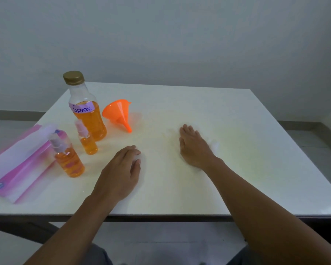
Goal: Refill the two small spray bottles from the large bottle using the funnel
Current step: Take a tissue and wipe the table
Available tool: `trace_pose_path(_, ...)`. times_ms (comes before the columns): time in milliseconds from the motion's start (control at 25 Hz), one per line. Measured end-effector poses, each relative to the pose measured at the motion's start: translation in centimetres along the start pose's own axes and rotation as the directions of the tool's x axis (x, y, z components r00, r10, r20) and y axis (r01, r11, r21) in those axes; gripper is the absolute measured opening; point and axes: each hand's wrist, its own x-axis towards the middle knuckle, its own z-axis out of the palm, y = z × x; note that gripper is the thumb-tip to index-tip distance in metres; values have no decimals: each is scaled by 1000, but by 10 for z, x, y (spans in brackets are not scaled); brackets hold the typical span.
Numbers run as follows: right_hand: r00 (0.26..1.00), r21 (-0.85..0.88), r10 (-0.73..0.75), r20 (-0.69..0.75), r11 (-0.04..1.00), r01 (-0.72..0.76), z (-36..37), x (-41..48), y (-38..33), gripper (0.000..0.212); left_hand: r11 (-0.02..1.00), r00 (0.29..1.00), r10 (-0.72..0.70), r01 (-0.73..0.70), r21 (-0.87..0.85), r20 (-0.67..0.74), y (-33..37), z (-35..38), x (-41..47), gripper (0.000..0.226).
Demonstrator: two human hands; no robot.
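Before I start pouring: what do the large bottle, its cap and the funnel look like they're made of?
Large bottle: clear and glossy, probably plastic, since the orange liquid shows straight through; glass cannot be ruled out. Its cap: opaque with a dull gold sheen, so either metal or metallised plastic. Funnel: bright orange plastic by the look, smooth, shiny and slightly translucent.

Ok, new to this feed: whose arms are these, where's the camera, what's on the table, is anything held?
No machine: a person's bare arms, filmed by one head-worn camera looking down. On the table stand the capped large bottle labelled Spray and two small spray bottles, all with orange liquid; the funnel lies on its side beside the large bottle. A pink packet lies at the left. The right hand lies flat on the table; the left hand rests there, fingers bent. A pale blur under it hides whether it holds anything.
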Motion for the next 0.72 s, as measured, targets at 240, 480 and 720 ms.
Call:
trace_pose_path(240, 988, -26, -65, -138, 998, 62, -29, -40, 59, 39, 1000, 1000, 7, -7, -6, -7, 0, 1, 0, 33)
trace_pose_path(480, 986, -161, 160, -53, 973, -166, -43, -61, 73, 49, 1000, 1000, -3, 3, 4, -25, 4, 0, -1, 34)
trace_pose_path(720, 960, -70, 270, -71, 959, -275, -35, -39, 37, 47, 999, 999, -3, 5, 35, -46, 8, 2, -1, 34)
